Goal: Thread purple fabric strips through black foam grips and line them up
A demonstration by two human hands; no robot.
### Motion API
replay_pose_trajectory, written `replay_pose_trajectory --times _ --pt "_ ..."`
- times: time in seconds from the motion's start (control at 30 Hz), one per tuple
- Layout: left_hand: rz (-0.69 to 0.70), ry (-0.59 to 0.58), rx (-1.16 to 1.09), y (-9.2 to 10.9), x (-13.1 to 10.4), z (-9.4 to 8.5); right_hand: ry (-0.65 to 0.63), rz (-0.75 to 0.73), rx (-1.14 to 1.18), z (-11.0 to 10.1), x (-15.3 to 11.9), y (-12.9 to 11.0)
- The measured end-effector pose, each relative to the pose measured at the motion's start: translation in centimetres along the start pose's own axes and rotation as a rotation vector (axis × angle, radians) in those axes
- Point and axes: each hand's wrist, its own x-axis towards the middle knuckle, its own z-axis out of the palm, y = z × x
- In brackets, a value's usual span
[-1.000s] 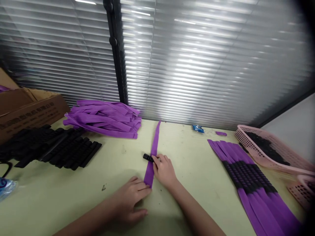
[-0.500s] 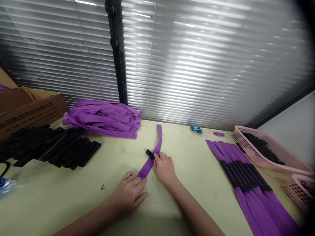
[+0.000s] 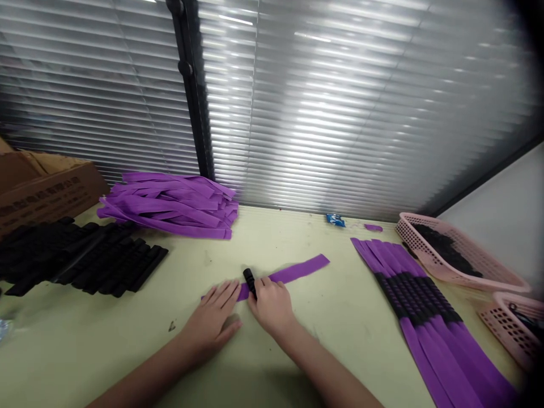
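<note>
A purple strap (image 3: 301,269) lies slantwise on the pale table, its right end free. My left hand (image 3: 215,317) rests flat on the strap's left part, fingers stretched out, with a bit of the strap's end showing past them. Closed around a black ribbed piece (image 3: 249,277), my right hand (image 3: 272,303) presses it over the strap. The black piece lies across the strap, and its lower part is hidden by my fingers.
Purple straps (image 3: 170,204) are heaped at the back left, near black ribbed pieces (image 3: 123,263) and a cardboard box (image 3: 51,192). On the right lie joined purple-and-black straps (image 3: 419,297), pink baskets (image 3: 505,277) and a blue packet (image 3: 335,220).
The strap has turned from steep to nearly level, its free end now to the right. My left hand has moved up and flattened on it; my right hand has shifted slightly left and down.
</note>
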Motion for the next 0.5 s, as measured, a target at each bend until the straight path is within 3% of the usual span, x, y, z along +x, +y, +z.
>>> replay_pose_trajectory --times 0.13,0.27,0.5 --pt "-0.017 -0.09 -0.039 -0.1 0.1 0.4 -0.038 0.084 0.061 -0.3 0.8 1.3" --pt "-0.024 -0.091 -0.049 0.0 0.1 0.2 -0.074 0.194 0.092 -0.7 1.8 3.6" --pt "-0.05 -0.119 -0.042 0.2 0.1 -0.2 -0.069 0.491 0.068 -1.6 3.1 12.0"
